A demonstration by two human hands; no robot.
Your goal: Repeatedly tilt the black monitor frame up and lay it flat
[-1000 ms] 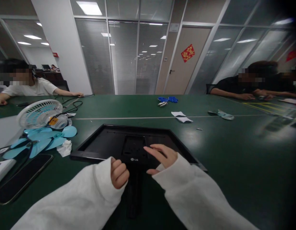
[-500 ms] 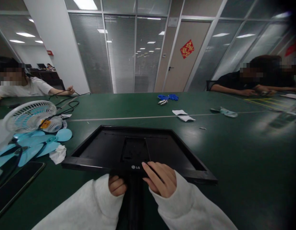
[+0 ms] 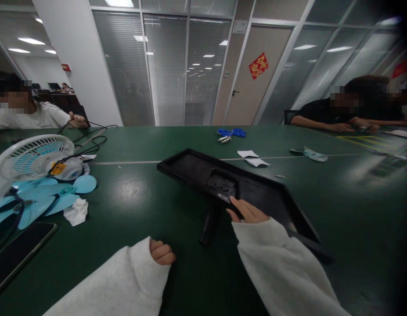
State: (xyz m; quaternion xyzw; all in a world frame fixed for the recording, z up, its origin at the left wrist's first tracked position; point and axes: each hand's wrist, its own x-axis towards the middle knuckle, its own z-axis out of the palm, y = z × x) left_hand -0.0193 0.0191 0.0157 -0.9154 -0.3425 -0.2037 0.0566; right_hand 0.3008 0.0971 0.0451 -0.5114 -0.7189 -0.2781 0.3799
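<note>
A black LG monitor (image 3: 256,193) lies face down on the green table (image 3: 140,210), turned at a slant with its far corner to the left. Its black stand neck (image 3: 208,226) sticks out toward me. My right hand (image 3: 247,212) rests on the monitor's back by the logo, fingers stretched flat. My left hand (image 3: 161,252) lies on the table left of the stand, fingers curled into a loose fist with nothing visible in it, mostly covered by the white sleeve.
A white fan grille (image 3: 34,157), blue fan blades (image 3: 55,195), crumpled tissue (image 3: 76,211) and a dark phone (image 3: 19,254) sit at the left. Blue gloves (image 3: 231,132), paper scraps (image 3: 252,158) and a face mask (image 3: 310,153) lie farther off. Other people sit at both far sides.
The monitor has swung round from square-on to slanted, shifting right and away. My left hand has come off the stand and rests on the table; my right hand stays on the monitor.
</note>
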